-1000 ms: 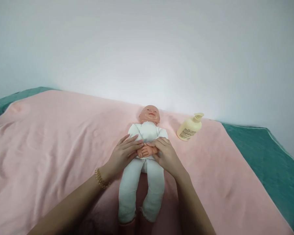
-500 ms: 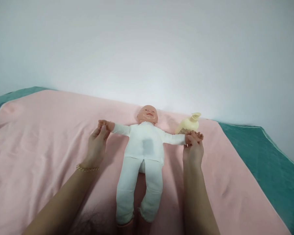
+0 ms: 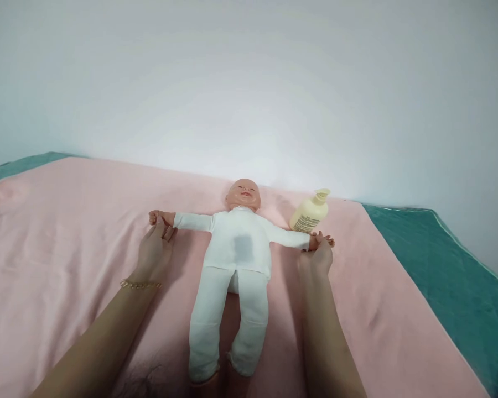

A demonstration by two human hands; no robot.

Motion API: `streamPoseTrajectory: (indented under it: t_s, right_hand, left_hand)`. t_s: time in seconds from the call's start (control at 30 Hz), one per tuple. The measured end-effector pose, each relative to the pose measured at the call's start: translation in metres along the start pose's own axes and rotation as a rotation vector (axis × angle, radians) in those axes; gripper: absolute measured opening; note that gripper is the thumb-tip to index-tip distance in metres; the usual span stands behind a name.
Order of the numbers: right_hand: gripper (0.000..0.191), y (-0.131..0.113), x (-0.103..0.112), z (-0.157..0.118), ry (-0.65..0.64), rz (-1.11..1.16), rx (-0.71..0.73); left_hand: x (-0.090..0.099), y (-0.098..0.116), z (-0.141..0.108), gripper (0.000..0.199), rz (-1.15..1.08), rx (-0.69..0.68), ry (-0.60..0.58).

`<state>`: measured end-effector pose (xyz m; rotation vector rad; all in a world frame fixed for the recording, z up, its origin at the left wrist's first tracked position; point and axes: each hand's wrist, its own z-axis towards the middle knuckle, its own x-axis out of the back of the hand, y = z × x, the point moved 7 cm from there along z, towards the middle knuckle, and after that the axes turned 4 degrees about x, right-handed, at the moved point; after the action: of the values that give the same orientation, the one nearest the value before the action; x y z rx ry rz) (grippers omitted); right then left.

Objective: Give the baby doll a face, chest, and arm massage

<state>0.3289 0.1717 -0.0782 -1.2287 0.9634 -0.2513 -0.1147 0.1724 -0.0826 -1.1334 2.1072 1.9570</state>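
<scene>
doll (image 3: 240,251) flat on its back on the pink blanket (image 3: 66,237), arms spread wide: left hand (image 3: 152,251) fingers pinch one tiny hand, right hand (image 3: 316,258) fingers pinch the other, stretching them. lotion bottle (image 3: 309,213) lies nearby.

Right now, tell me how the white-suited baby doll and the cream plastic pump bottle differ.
The white-suited baby doll lies flat on its back, arms spread; the cream plastic pump bottle lies tilted on its side. The doll is much bigger than the bottle. The left hand and right hand hold the doll's hands; the bottle is untouched. Both rest on the pink blanket.
</scene>
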Motion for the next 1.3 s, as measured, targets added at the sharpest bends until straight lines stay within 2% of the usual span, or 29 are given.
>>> streamPoseTrajectory:
  t_s: [0.13, 0.2, 0.27, 0.37, 0.43, 0.5, 0.57, 0.73, 0.87, 0.93, 1.0, 1.03, 1.1, 1.2, 1.27, 1.3]
  right_hand:
    - [0.023, -0.028, -0.025, -0.027, -0.055, 0.027, 0.129]
    - [0.031, -0.04, -0.046, -0.044, -0.194, -0.001, 0.169]
    - [0.033, -0.047, -0.072, -0.065, -0.471, -0.104, 0.212]
    - [0.033, -0.044, -0.102, -0.105, -0.939, -0.355, 0.333]
    - [0.035, -0.039, -0.111, -0.126, -1.121, -0.5, 0.476]
    - [0.038, -0.037, -0.116, -0.141, -1.22, -0.602, 0.655]
    - [0.041, -0.036, -0.119, -0.151, -1.274, -0.664, 0.799]
    - [0.046, -0.038, -0.121, -0.159, -1.319, -0.736, 0.977]
    - [0.045, -0.037, -0.12, -0.16, -1.325, -0.776, 1.001]
    - [0.043, -0.037, -0.119, -0.157, -1.302, -0.744, 0.945]
    - [0.039, -0.039, -0.117, -0.147, -1.21, -0.67, 0.829]
    - [0.036, -0.041, -0.114, -0.137, -1.119, -0.617, 0.749]
    - [0.034, -0.047, -0.103, -0.111, -0.859, -0.463, 0.558]
    - [0.037, -0.046, -0.07, -0.068, -0.415, -0.139, 0.254]
    - [0.031, -0.039, -0.049, -0.045, -0.228, 0.006, 0.113]
    - [0.024, -0.034, -0.041, -0.036, -0.176, 0.034, 0.06]
  left_hand:
    - [-0.025, 0.019, -0.034, 0.027, 0.147, -0.198, -0.084]
    - [-0.04, 0.022, -0.053, 0.028, 0.328, -0.312, -0.172]
    - [-0.056, 0.017, -0.069, 0.029, 0.567, -0.429, -0.318]
    - [-0.078, 0.004, -0.091, 0.03, 0.848, -0.694, -0.596]
    - [-0.085, -0.003, -0.102, 0.031, 0.945, -0.885, -0.708]
    - [-0.086, -0.005, -0.104, 0.031, 0.982, -0.972, -0.727]
    - [-0.086, -0.006, -0.103, 0.03, 0.981, -0.983, -0.719]
    - [-0.086, -0.007, -0.101, 0.029, 0.954, -0.922, -0.72]
    - [-0.085, -0.01, -0.098, 0.028, 0.908, -0.835, -0.711]
    - [-0.085, -0.009, -0.095, 0.029, 0.873, -0.771, -0.703]
    - [-0.081, -0.004, -0.09, 0.03, 0.824, -0.69, -0.654]
    - [-0.078, 0.0, -0.086, 0.03, 0.795, -0.644, -0.605]
    - [-0.067, 0.012, -0.074, 0.031, 0.721, -0.553, -0.464]
    - [-0.042, 0.028, -0.05, 0.031, 0.572, -0.44, -0.229]
    - [-0.024, 0.029, -0.03, 0.034, 0.452, -0.348, -0.11]
    - [-0.016, 0.026, -0.02, 0.035, 0.391, -0.285, -0.07]
